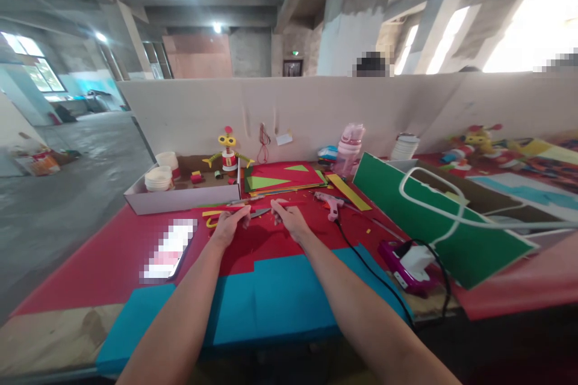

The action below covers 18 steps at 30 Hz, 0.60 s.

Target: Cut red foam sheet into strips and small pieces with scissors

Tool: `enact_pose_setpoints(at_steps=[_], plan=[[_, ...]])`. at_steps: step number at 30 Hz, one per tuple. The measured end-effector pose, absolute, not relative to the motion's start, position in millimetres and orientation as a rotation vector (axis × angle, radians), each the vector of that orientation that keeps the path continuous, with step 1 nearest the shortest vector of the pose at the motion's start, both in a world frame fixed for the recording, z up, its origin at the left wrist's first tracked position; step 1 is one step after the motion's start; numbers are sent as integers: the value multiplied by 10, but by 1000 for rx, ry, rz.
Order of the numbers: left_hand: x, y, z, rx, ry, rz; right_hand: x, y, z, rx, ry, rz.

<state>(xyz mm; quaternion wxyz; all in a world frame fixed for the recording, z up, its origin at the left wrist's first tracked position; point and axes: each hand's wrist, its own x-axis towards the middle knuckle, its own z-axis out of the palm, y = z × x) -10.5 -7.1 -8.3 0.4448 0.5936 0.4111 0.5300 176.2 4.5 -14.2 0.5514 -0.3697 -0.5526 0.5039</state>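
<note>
From here, I see the left hand (pixel 229 228) and right hand (pixel 291 222) pinching thin red paper (pixel 231 209) by the scissors (pixel 261 213). Left of those, the phone (pixel 170 250) is too blurry to read.

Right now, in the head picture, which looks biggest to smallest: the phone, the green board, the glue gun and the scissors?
1. Green board
2. Phone
3. Glue gun
Can't place the scissors: the left hand hides part of them.

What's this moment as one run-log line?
left hand: near scissors, grip unclear; right hand: near blades, grip unclear; glue gun: right of hands; phone: left of hands
</note>
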Motion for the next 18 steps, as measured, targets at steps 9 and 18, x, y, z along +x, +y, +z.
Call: enact_pose_setpoints(at_steps=[9,18], plan=[[-218,-26,-114,1456,986,1320,1926,102,-101,-916,-1261,1120],[-300,-32,-81,1450,1012,1333,2104,226,-104,-960,-1212,1006]])
